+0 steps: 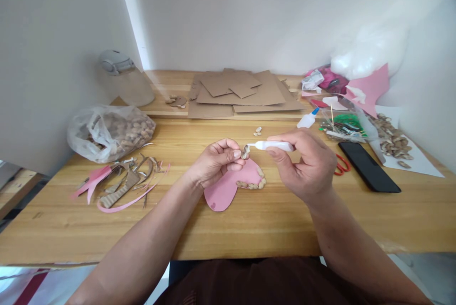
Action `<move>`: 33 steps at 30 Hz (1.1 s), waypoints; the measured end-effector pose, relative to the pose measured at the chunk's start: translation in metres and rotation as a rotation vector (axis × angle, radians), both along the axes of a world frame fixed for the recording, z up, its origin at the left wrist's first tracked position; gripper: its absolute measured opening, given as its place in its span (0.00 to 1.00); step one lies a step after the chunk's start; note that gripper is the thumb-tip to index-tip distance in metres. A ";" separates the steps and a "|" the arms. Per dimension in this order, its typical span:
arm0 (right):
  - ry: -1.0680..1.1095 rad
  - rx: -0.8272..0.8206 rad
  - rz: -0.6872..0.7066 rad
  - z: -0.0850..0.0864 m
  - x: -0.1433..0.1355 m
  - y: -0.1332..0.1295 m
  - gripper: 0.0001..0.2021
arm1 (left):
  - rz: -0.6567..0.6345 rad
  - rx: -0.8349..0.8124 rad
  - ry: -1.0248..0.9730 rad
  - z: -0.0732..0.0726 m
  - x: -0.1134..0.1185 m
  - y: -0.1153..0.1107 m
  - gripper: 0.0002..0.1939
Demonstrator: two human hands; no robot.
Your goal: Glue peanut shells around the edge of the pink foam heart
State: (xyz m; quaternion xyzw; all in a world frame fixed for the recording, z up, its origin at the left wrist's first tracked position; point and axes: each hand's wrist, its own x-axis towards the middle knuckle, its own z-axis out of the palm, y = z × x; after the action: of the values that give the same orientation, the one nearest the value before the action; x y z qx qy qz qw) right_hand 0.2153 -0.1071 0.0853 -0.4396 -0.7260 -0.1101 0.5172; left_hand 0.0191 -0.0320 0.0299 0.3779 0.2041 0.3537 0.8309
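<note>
A peanut shell [245, 151] is pinched between the thumb and fingers of my left hand [218, 162]. My right hand [308, 162] grips a small white glue bottle [272, 145] held sideways, its thin nozzle at the shell. Below both hands lies a pink heart-shaped paper [221, 193], partly hidden by my left hand. Several shell pieces [253, 185] line part of its right edge. Two shell bits [257, 131] rest on the table behind the heart.
Paper and cardboard scraps [124, 184] and a bag of peanuts [117, 134] are at the left. Cardboard sheets [245, 93] lie at the back. To the right are a blue-capped bottle [307, 119], red scissors [342, 165], a black phone [368, 167] and shells on white paper [423, 160].
</note>
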 end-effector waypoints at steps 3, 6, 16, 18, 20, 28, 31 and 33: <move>-0.009 -0.003 -0.014 0.000 0.000 0.000 0.03 | 0.003 0.003 0.005 0.000 0.000 0.000 0.16; -0.007 0.000 -0.023 0.000 0.000 0.000 0.03 | 0.006 -0.004 0.006 0.000 -0.001 0.001 0.16; -0.009 -0.003 -0.001 0.000 0.000 0.000 0.03 | 0.014 -0.025 -0.004 -0.004 -0.003 0.003 0.15; -0.009 0.002 0.001 0.000 0.000 0.000 0.03 | 0.016 -0.030 -0.005 -0.003 -0.002 0.003 0.14; -0.011 0.004 -0.001 0.001 0.000 0.000 0.03 | 0.020 -0.033 -0.010 -0.001 -0.002 0.002 0.14; -0.034 -0.019 0.002 -0.001 0.001 -0.001 0.02 | 0.034 -0.048 -0.015 0.001 -0.002 0.002 0.16; -0.040 -0.028 0.001 -0.001 0.002 -0.001 0.03 | 0.041 -0.038 -0.018 0.000 -0.002 0.003 0.16; -0.039 -0.034 0.006 -0.001 0.002 -0.001 0.03 | 0.042 -0.028 -0.025 -0.001 -0.002 0.003 0.15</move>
State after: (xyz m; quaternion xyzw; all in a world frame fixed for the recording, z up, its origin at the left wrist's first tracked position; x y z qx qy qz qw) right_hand 0.2170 -0.1083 0.0839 -0.4440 -0.7390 -0.1045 0.4958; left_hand 0.0172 -0.0290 0.0288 0.3571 0.2066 0.3730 0.8311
